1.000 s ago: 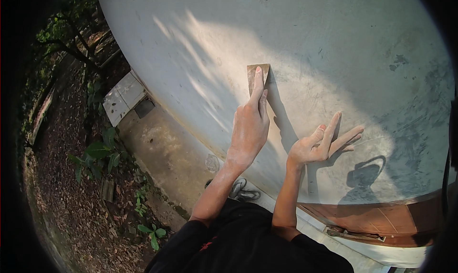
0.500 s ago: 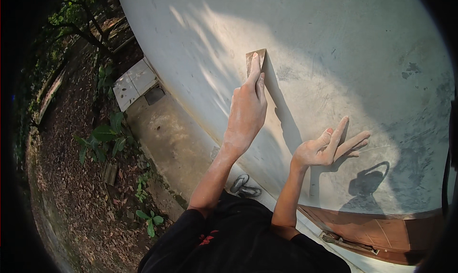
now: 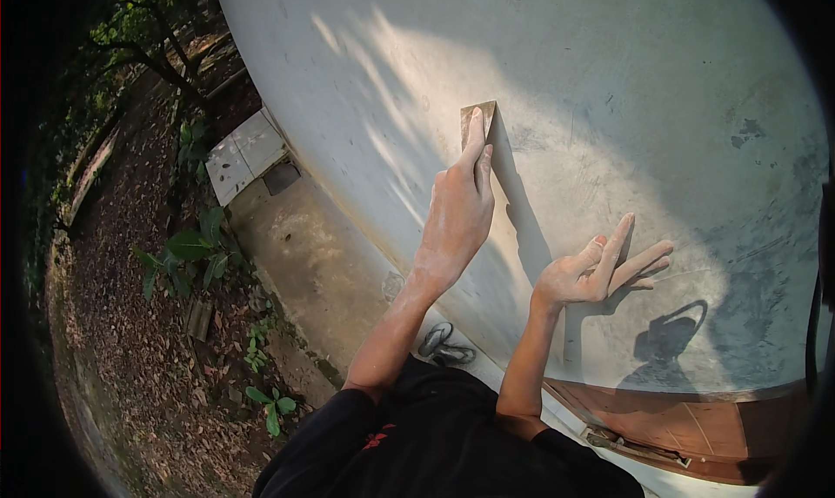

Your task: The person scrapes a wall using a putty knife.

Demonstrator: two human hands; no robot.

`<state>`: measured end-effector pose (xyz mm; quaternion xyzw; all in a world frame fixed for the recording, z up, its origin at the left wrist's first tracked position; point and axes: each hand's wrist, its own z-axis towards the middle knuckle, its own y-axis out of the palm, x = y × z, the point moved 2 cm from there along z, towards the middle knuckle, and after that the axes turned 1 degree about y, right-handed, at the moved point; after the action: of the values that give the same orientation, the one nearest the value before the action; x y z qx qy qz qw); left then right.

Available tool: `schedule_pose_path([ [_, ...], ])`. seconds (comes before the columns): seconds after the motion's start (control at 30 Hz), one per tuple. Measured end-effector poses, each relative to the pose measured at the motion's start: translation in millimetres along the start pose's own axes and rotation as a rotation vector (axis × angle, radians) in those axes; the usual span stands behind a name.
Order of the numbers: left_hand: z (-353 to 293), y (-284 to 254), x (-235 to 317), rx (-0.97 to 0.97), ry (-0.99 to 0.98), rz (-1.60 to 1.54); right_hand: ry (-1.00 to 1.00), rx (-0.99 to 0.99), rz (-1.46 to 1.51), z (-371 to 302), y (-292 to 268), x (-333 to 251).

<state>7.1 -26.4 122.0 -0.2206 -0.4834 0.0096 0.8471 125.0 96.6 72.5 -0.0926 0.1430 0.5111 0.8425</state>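
Observation:
Dust-coated, my left hand [image 3: 458,207] reaches up along the pale grey wall [image 3: 600,72]. It is closed on a small flat brownish rectangular piece [image 3: 487,115], one finger stretched along its face. The piece's far edge lies at or very near the wall; whether it is a scraper or folded sandpaper I cannot tell. Lower and to the right, my right hand [image 3: 584,272] is open and dusty, with fingers spread at the wall beside their shadow. It holds nothing. Scuffs and dark patches mark the sunlit surface around both hands.
Below the right hand is a reddish-brown panel [image 3: 644,424] with a frame. A pair of sandals [image 3: 445,345] lies at the wall's foot. To the left are a concrete strip [image 3: 304,246], a white tiled block [image 3: 246,154], leafy plants [image 3: 202,244] and leaf-strewn ground [image 3: 130,350].
My left hand and the flat piece have shifted slightly right and down along the wall. My right hand stays almost where it was.

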Motion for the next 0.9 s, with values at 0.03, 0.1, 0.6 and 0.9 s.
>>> schedule_pose_path([
  [0.03,2,-9,12,-0.004,-0.008,-0.001,0.023,-0.018,0.049,3,-2,-2],
  [0.1,3,-22,29,-0.260,-0.402,-0.236,0.044,-0.037,0.096,4,-7,-1],
  [0.6,10,-17,29,-0.161,-0.119,-0.027,0.061,-0.070,0.081,-1,-4,0],
  [0.9,11,-19,41,-0.129,0.024,0.156,0.100,-0.065,0.110,0,-8,-2],
])
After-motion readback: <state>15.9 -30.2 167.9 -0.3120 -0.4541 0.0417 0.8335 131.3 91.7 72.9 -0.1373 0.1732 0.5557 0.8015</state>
